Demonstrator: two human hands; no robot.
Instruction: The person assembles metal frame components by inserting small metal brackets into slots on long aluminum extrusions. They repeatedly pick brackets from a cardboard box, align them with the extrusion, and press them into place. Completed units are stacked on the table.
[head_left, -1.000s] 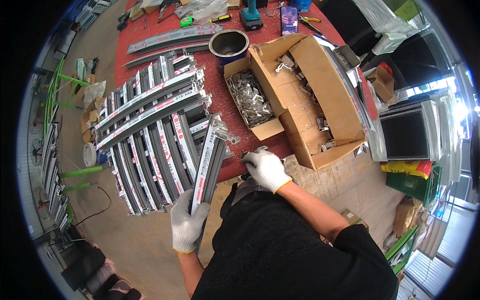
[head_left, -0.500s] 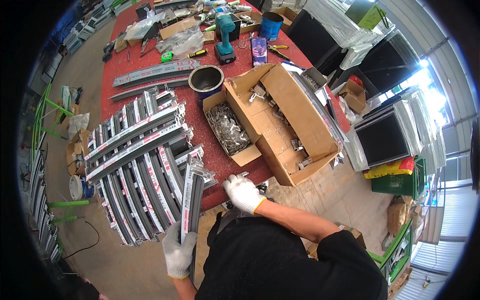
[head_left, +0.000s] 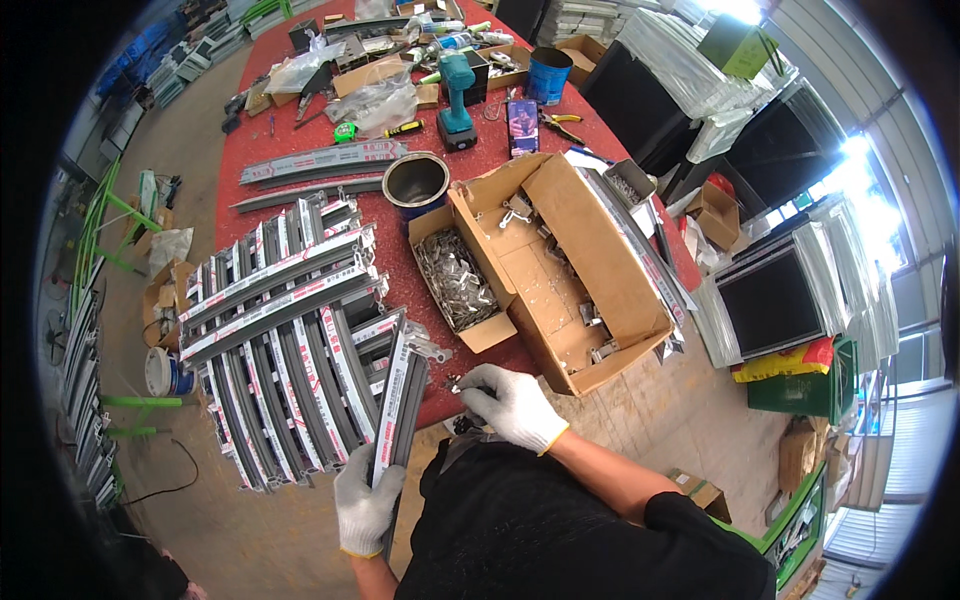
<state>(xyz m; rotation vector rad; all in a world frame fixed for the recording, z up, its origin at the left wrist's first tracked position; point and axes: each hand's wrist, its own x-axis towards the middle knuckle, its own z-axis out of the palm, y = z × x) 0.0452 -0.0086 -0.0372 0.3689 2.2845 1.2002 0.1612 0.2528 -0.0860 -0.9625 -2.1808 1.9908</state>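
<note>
1. Left hand (head_left: 366,505) wrapped around the near end of a grey profile (head_left: 400,400), its far end angled over the red tabletop (head_left: 432,408).
2. Right hand (head_left: 518,408), fingertips drawn together, seemingly pinching a small metal piece (head_left: 456,387) just beside it!
3. Looks like part-readying; joining them would call for steady, careful alignment.

Looking at a long grey metal profile (head_left: 404,400), white strip with red print down its face, held slanted in the left hand (head_left: 366,505). Plus some tiny shiny bit (head_left: 455,386), kinda blurry, by the right hand (head_left: 512,408).
</note>
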